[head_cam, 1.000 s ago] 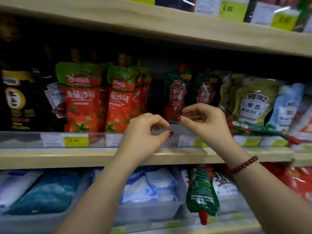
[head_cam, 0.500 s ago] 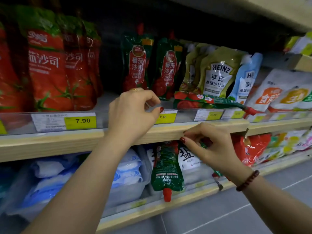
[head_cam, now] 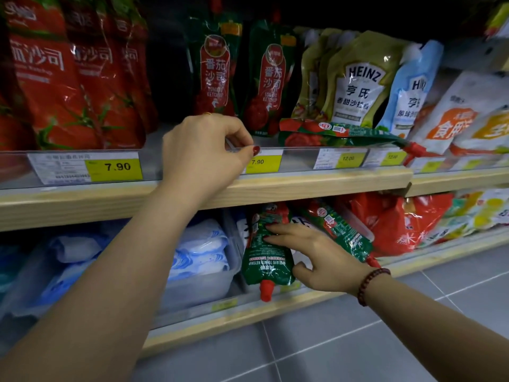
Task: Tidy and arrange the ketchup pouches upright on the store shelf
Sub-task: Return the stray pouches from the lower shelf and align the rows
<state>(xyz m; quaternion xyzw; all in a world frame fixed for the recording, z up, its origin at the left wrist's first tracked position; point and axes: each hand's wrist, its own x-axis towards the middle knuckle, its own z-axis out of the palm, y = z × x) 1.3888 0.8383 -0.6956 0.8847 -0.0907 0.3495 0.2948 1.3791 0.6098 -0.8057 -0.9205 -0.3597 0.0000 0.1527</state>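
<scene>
Two green ketchup pouches (head_cam: 214,70) (head_cam: 271,78) stand upright on the upper shelf. A third ketchup pouch (head_cam: 338,133) lies flat in front of the Heinz packs, red cap to the right. My left hand (head_cam: 206,150) pinches the top edge of the clear front rail (head_cam: 297,158). On the lower shelf an upside-down ketchup pouch (head_cam: 265,260) hangs over the edge, red cap down. My right hand (head_cam: 316,255) lays straight fingers on its front, thumb by its right edge. A tilted ketchup pouch (head_cam: 341,232) lies just behind that hand.
Large red ketchup bags (head_cam: 55,86) fill the upper shelf's left side. Olive and blue Heinz pouches (head_cam: 355,86) stand to the right. Below, white and blue bags sit in a clear bin (head_cam: 198,255), red bags (head_cam: 399,224) lie to the right. Grey floor tiles lie beneath.
My right hand dropped from the clear rail to the lower shelf and reached the upside-down pouch. My left hand stayed pinching the rail. The view moved closer and to the right.
</scene>
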